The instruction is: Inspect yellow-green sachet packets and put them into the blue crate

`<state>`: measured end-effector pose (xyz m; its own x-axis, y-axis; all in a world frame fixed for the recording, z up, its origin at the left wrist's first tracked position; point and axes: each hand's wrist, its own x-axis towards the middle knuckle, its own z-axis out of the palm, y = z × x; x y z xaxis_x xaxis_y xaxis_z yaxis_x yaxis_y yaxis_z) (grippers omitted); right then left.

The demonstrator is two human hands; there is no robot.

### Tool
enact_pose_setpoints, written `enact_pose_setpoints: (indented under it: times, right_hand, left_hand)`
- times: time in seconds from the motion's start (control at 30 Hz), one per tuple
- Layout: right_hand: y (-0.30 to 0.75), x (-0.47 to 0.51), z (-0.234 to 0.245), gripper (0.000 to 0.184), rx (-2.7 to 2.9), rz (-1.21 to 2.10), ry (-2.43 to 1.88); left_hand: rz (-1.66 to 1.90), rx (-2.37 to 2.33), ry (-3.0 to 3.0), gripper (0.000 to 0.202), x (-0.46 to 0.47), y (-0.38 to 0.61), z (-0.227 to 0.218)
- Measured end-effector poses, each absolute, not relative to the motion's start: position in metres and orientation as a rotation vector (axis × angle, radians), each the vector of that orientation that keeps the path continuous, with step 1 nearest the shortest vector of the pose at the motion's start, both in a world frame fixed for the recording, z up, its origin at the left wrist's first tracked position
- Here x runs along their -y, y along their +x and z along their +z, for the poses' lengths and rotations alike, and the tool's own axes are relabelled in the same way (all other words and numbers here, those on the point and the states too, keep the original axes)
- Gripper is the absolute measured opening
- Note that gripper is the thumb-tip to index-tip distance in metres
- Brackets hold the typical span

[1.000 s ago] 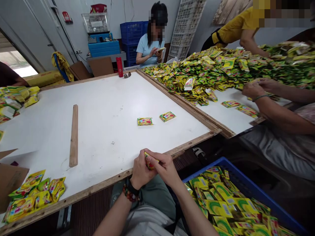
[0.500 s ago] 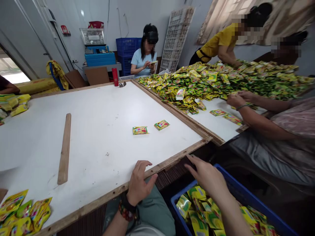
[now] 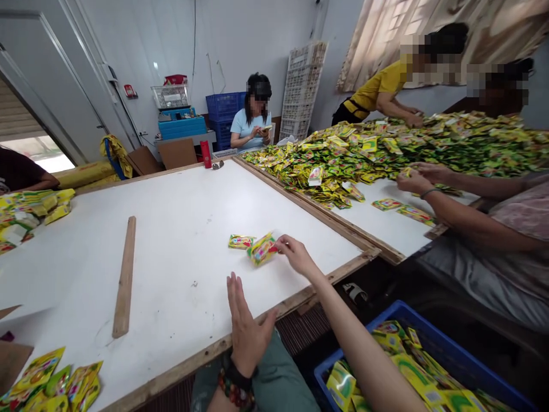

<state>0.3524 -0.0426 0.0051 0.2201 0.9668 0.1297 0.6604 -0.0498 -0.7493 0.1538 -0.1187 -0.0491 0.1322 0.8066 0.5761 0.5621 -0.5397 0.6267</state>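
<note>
My right hand (image 3: 295,253) reaches over the white table and pinches the right end of a yellow and green packet (image 3: 262,248). That packet looks slightly blurred and is tilted. A second such packet (image 3: 241,241) lies flat on the tabletop just left of it, partly overlapped in view. My left hand (image 3: 245,326), with a beaded bracelet at the wrist, is held over the table's near wooden edge, fingers stretched out and thumb apart, holding nothing. Beneath my right forearm stands a blue crate (image 3: 401,309) filled with similar packets.
A wooden strip (image 3: 124,277) lies on the white table (image 3: 175,229). Packets (image 3: 55,380) sit at the near left corner. Beyond a wooden rim, a large heap of packets (image 3: 386,149) covers the neighbouring table, with several people around. A red bottle (image 3: 206,154) stands at the far edge.
My right hand has moved from beside the crate onto the table and taken hold of the right-hand packet, shifting it left. My left hand has straightened its fingers. The view has tilted slightly.
</note>
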Motion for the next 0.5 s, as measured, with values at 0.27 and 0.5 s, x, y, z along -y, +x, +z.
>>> enact_pose_setpoints:
  times: [0.27, 0.5]
  right_hand:
    - [0.285, 0.174, 0.034, 0.024, 1.605, 0.672, -1.341]
    - [0.272, 0.170, -0.001, 0.047, 1.088, 0.836, -1.344]
  left_hand:
    - [1.261, -1.201, 2.154, 0.070, 0.123, 0.151, -0.042]
    - [1.357, -1.043, 2.142, 0.049, 0.141, 0.160, -0.071]
